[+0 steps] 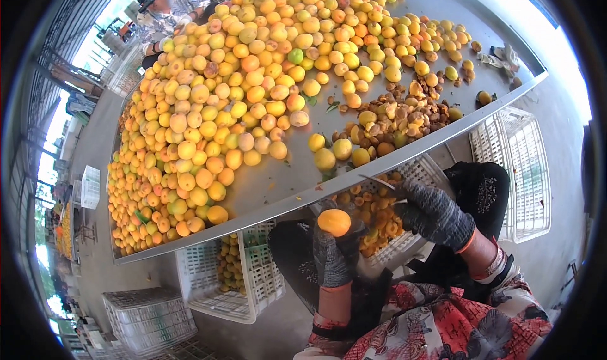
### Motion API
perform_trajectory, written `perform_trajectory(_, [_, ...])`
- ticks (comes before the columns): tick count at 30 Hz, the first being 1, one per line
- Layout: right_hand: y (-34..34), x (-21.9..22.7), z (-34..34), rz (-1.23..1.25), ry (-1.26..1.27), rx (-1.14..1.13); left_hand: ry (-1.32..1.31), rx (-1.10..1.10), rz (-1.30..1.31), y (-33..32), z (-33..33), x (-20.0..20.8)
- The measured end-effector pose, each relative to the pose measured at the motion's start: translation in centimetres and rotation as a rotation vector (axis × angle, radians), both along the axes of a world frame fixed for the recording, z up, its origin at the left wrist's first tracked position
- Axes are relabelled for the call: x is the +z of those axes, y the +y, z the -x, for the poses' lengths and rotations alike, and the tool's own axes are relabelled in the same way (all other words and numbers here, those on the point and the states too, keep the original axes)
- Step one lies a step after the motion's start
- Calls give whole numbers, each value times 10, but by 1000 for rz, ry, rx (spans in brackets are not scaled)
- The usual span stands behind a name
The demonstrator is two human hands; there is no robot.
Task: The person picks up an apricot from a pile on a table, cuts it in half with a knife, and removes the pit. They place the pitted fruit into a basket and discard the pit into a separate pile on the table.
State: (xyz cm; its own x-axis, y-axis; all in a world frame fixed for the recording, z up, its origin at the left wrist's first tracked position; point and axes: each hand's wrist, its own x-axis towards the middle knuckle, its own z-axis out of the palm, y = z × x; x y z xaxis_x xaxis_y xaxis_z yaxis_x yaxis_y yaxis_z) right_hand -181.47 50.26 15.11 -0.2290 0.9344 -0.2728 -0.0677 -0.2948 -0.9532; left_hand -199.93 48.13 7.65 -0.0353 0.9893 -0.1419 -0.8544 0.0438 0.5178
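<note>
My left hand, in a dark grey knit glove, grips a whole orange-yellow apricot at its fingertips, just below the metal table's front edge. My right hand, in a matching glove, is closed around a small knife; its thin blade points left toward the table rim, and the handle is hidden in the glove. Below and between the hands, a white crate holds many halved apricots. Knife and held apricot are apart.
A large heap of apricots covers much of the metal table. Brownish pits and scraps lie near its front rim. White crates stand right and left. A person sits across the table.
</note>
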Motion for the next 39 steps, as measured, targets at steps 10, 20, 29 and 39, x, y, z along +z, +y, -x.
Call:
perform_trajectory(10, [-12,3,36,-646,-627,253,136,80,125,2,-9,-12])
perform_trajectory(20, [-10,-20,46,-857,-614,188,390,143,167,8,-7,-27])
perform_trajectory(29, [1,-21,29,-826,-736,451,309,-1,23,5,-4,-2])
perform_trajectory(39, [-11,-20,38,-810,-552,264,304,24,61,12,-28,11])
